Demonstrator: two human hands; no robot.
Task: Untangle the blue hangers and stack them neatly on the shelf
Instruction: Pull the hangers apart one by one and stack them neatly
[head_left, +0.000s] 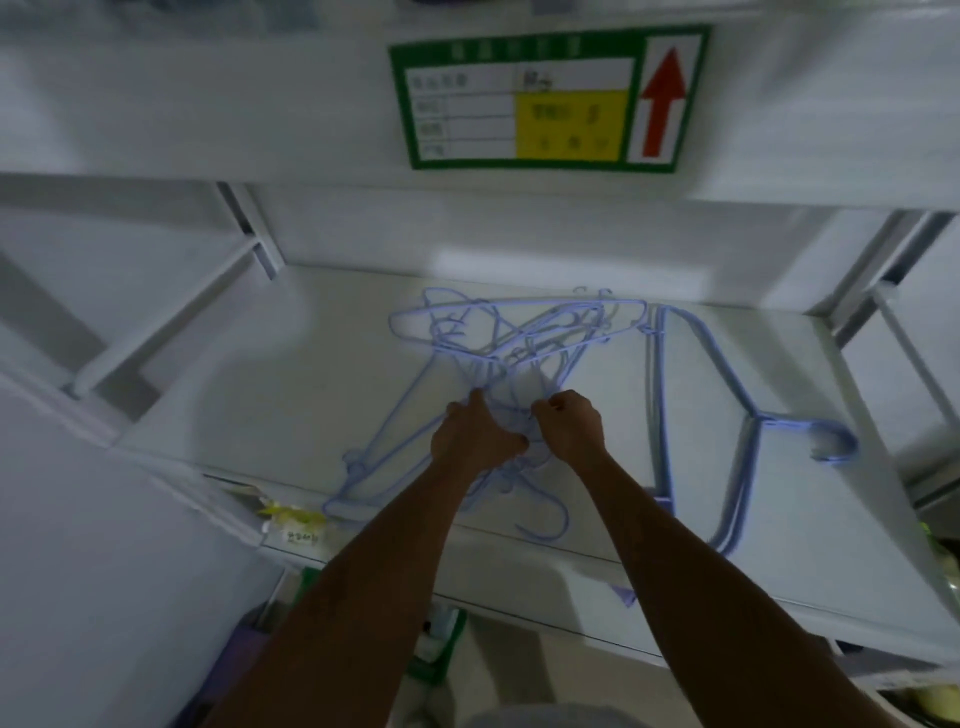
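On shelf (260, 395), tangle (511, 340) left of stack (658, 395)

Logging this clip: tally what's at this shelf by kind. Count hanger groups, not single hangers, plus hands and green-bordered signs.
Tangled heap of blue hangers: 1 (single hangers too knotted to count)
Neat stack of blue hangers: 1
Hands: 2, the left hand and right hand, both gripping the heap
Green-bordered sign: 1
Total: 5
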